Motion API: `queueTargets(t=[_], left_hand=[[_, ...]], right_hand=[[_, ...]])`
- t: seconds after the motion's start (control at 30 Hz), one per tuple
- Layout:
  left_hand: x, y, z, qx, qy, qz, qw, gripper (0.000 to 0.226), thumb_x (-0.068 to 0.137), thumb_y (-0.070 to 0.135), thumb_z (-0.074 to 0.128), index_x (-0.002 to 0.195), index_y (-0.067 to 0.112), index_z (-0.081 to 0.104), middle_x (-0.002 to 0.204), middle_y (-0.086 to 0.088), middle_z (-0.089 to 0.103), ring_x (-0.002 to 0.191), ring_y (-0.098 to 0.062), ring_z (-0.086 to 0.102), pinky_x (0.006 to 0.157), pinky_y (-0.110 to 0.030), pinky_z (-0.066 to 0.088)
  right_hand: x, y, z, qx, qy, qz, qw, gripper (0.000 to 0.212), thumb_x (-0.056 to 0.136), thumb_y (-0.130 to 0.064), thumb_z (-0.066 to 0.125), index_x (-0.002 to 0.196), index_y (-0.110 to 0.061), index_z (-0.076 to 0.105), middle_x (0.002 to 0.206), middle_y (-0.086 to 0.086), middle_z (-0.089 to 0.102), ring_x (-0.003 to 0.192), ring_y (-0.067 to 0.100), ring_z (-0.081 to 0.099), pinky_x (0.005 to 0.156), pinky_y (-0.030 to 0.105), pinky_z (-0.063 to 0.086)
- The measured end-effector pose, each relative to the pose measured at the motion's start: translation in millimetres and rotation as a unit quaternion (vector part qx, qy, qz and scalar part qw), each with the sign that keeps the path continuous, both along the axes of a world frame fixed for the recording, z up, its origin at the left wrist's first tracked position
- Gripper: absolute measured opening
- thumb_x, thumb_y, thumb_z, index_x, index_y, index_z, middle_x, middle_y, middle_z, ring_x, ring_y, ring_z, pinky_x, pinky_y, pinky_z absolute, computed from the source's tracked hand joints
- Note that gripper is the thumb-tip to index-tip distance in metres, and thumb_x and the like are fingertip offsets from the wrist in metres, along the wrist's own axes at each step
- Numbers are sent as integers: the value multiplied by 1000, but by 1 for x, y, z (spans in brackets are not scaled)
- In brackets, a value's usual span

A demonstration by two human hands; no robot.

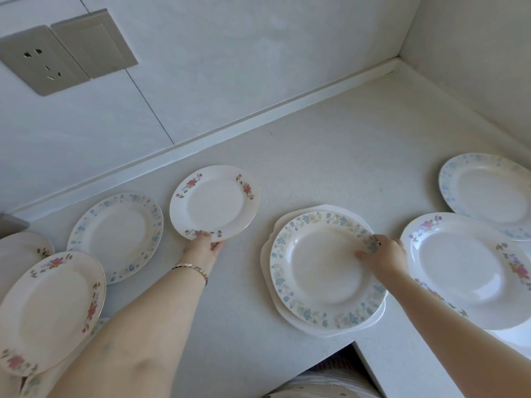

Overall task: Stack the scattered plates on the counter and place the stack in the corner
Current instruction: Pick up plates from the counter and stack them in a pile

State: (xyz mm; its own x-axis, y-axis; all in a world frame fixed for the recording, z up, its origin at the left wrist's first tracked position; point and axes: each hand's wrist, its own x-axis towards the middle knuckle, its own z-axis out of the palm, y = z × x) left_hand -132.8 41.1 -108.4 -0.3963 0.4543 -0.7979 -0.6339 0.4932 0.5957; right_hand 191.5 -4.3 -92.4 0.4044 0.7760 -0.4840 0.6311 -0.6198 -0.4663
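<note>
Gripping the near rim of a small rose-patterned plate (214,206), the left hand (202,248) had its fingers under the edge and its thumb on top — the plate appeared tilted, its near edge raised off the white counter (330,145). A bracelet (192,270) sat on that wrist.

Taking this plate as the reference: just to its left lay a blue-rimmed plate (116,237), flat on the counter. Further left and nearer the camera was a second rose-patterned plate (53,310), partly over other crockery whose detail could not be made out.

To the right of the reference plate, a plate with a blue-green leaf border (326,270) rested on a plain white scalloped plate (373,320). The right hand (383,255) pinched the far right rim of the leaf-bordered plate, thumb on its inner face.

Further right lay a large rose-patterned plate (462,270), and beyond that a pale blue-rimmed plate (488,193), the large one overlapping its near edge.

The counter corner (398,60) — up and right of the reference plate — held no plates. A wall socket (43,60) sat up and left.
</note>
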Motion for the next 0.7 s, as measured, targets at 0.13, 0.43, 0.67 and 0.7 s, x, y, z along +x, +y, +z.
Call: queueTargets(t=[0.13, 0.43, 0.67, 0.7], left_hand=[[-8, 4, 21, 34, 17, 18, 999, 26, 91, -12, 41, 108, 2, 54, 129, -18, 55, 127, -30, 51, 100, -43, 45], [38, -36, 104, 110, 92, -281, 949, 19, 89, -9, 48, 80, 6, 54, 71, -9, 69, 47, -11, 68, 45, -24, 56], [89, -67, 69, 60, 113, -436, 891, 21, 86, -6, 57, 75, 11, 52, 76, -9, 62, 54, -13, 63, 43, -21, 54], [91, -71, 61, 50, 130, -457, 878, 21, 86, -4, 57, 74, 11, 52, 76, -8, 62, 58, -14, 63, 43, -20, 54]], right_hand=[[-1, -4, 4, -8, 5, 0, 1000, 66, 80, -26, 67, 139, -11, 43, 135, 18, 40, 125, 36, 39, 104, 43, 37], [-20, 9, 73, 181, 323, -48, 928, 29, 98, -33, 40, 117, -18, 54, 86, -1, 60, 78, 17, 60, 72, 29, 52], [25, -30, 38, 48, 87, 2, 995, 30, 87, -30, 60, 106, -9, 50, 84, 4, 57, 90, 32, 60, 72, 32, 42], [28, -39, 31, 24, 84, 2, 996, 34, 87, -32, 60, 110, -8, 50, 86, 6, 60, 87, 31, 60, 71, 33, 43]])
